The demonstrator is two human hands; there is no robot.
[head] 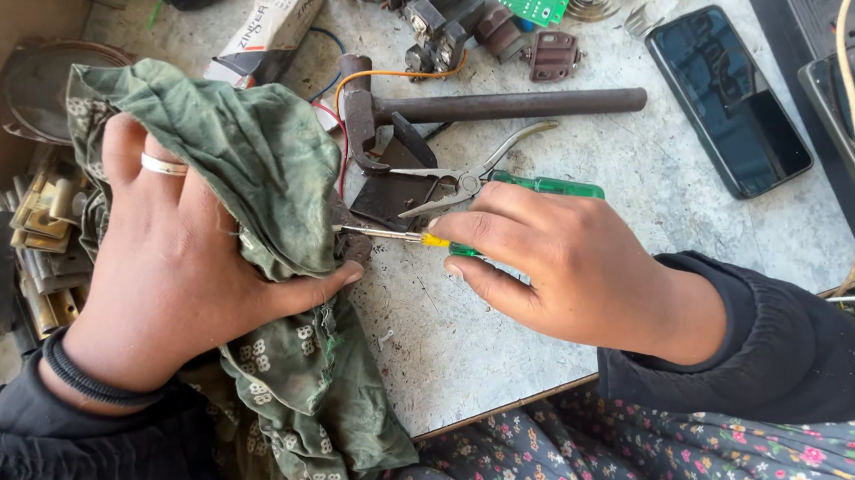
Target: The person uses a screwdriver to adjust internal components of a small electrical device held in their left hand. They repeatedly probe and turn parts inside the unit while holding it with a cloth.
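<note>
Left hand is pressing down on a crumpled green cloth, fingers curled over it, thumb pinning the fold at the cloth's right edge; grip is clenched on the cloth. A small dark part seems to be sitting under that fold by the thumb tip, mostly hidden, can't tell what it is.

Right hand is grasping a small screwdriver between thumb and fingers, holding it near the yellow-green handle. The metal shaft is sticking out to the left of the grip, running almost level, tip touching or going into the cloth edge just above the left thumb. So the tool is lying between the two hands, handle end buried in the right grip, tip at the left one.

Just above the right knuckles: pliers lying on the desk, jaws over a dark metal plate. A green-handled tool is lying beside them. A rusty hammer is lying across the desk further up. Dark phone at upper right, well apart. Brass hinges piled at left, just beside the left hand.
</note>
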